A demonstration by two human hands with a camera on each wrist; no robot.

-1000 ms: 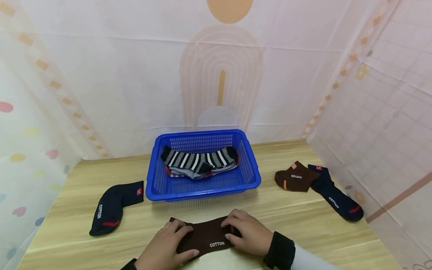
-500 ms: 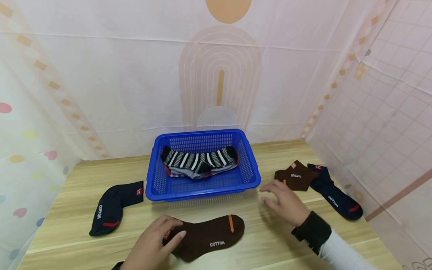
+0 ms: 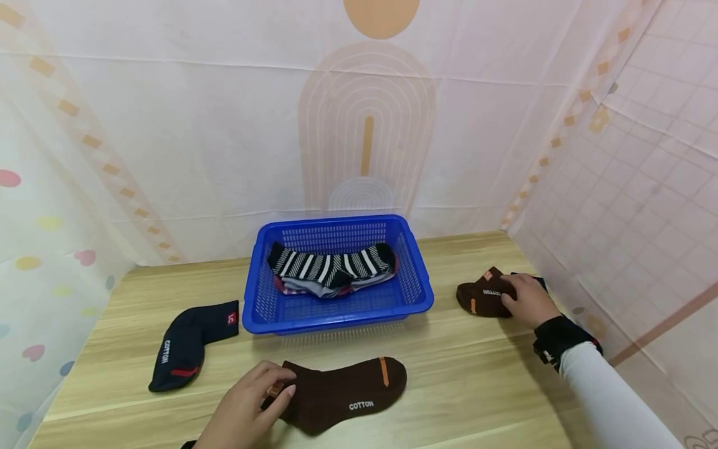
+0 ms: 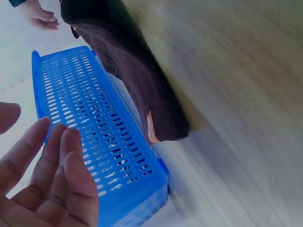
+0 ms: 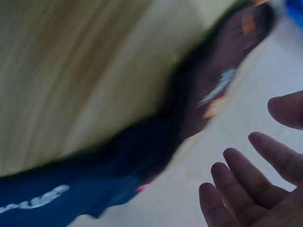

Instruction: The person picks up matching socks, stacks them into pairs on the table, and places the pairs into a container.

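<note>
A dark brown sock with "COTTON" lettering and an orange toe stripe [image 3: 342, 396] lies flat at the front of the table. Beside its cuff is my left hand [image 3: 241, 399], its fingers loosely bent; in the left wrist view they hold nothing. At the right, my right hand [image 3: 531, 302] hovers over the cuff side of a second brown sock [image 3: 482, 298]. Its fingers are spread apart in the blurred right wrist view, with no cloth between them. A navy sock [image 5: 94, 184] adjoins that brown sock, mostly hidden by my right hand and wrist in the head view.
Behind the front sock stands a blue basket [image 3: 336, 327] holding a stack of socks, a black-and-white striped one [image 3: 331, 267] on top. Another navy sock [image 3: 187, 340] lies bent at the left. Patterned cloth walls [image 3: 235, 137] border the table at the back and sides.
My right hand has left the front brown sock and moved right to the second brown sock. My left hand has shifted slightly left, toward the front sock's cuff end.
</note>
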